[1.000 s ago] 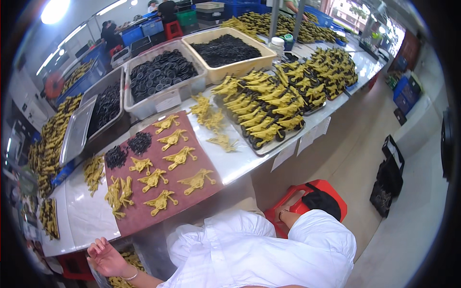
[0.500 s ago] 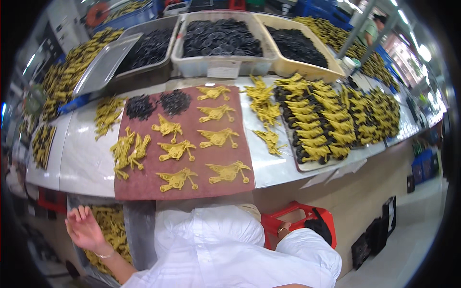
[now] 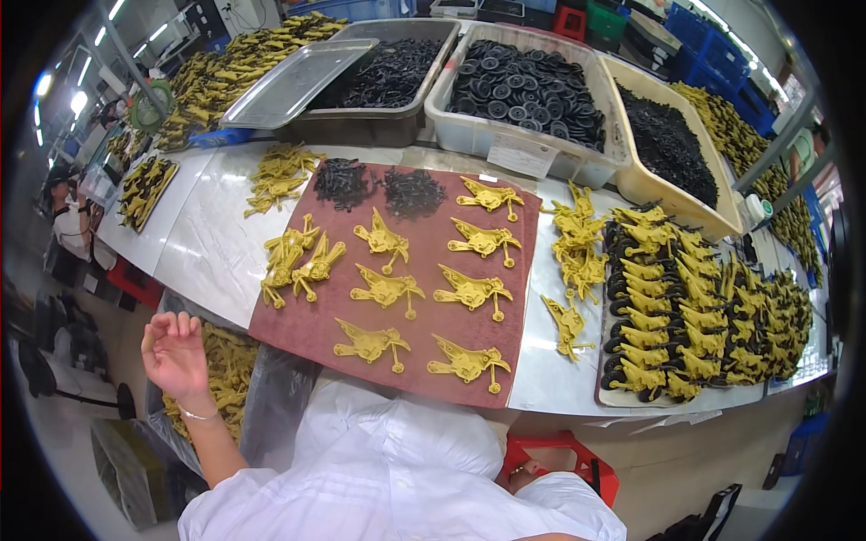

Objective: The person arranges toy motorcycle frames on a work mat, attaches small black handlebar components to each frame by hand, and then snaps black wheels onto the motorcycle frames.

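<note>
My left hand (image 3: 176, 354) is raised above a lined bin of yellow plastic pieces (image 3: 221, 377), off the table's front edge. Its fingers are loosely bent and apart, with nothing in them. My right hand (image 3: 523, 475) shows only as a bit of skin low beside the red stool (image 3: 564, 446); its fingers are hidden. In front of me a dark red mat (image 3: 433, 311) bears bird-shaped yellow plastic pieces (image 3: 469, 287) in two columns. A small heap of the same pieces (image 3: 298, 261) lies at its left. Two piles of small black parts (image 3: 415, 192) lie at its far edge.
Behind the mat stand a grey tub (image 3: 397, 117), a clear tub of black discs (image 3: 532, 90) and a cream tub (image 3: 667, 135). A metal tray lid (image 3: 298, 83) leans at the left. At right, rows of yellow-and-black assemblies (image 3: 649, 316) fill a board. A person (image 3: 72, 216) is far left.
The view has swung left, so the table sits further right in the picture. My left hand has come up slightly and its fingers bend more. The pieces on the mat keep their layout.
</note>
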Motion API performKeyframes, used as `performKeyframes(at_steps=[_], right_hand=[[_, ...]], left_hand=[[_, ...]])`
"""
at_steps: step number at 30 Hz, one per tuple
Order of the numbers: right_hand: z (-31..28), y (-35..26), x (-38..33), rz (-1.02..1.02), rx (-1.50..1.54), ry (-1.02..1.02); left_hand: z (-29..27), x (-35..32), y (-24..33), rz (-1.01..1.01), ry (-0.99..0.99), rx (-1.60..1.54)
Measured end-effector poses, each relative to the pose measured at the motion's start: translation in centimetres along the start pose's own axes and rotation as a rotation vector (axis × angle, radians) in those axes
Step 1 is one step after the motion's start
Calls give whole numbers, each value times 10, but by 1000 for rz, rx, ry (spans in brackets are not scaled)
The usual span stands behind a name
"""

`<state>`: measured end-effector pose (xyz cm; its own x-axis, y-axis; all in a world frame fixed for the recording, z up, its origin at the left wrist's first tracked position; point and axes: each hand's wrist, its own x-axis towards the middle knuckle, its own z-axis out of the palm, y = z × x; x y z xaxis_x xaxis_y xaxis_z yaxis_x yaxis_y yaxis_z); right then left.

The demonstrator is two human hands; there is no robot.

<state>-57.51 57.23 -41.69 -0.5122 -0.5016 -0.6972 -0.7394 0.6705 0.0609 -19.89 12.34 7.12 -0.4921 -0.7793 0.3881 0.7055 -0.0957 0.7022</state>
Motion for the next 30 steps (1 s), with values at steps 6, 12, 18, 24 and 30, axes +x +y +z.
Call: performKeyframes(at_steps=[6,12,18,24,30], right_hand=[[14,-12,-7,-34,-10,-43],[27,-16,-35,-23,-19,-75],[38,-25,-93,99,27,-105],[-69,-81,-204,380,75,-113],[-159,-61,-254,348,314,105]], left_hand=[[1,17,-19,-19,-8,14],[-12,27,-24,-31,9,-18],[-30,49,-48,-87,-14,-127],[-62,58,-65,-107,9,-248],[-93,69,-75,-161,48,-366]])
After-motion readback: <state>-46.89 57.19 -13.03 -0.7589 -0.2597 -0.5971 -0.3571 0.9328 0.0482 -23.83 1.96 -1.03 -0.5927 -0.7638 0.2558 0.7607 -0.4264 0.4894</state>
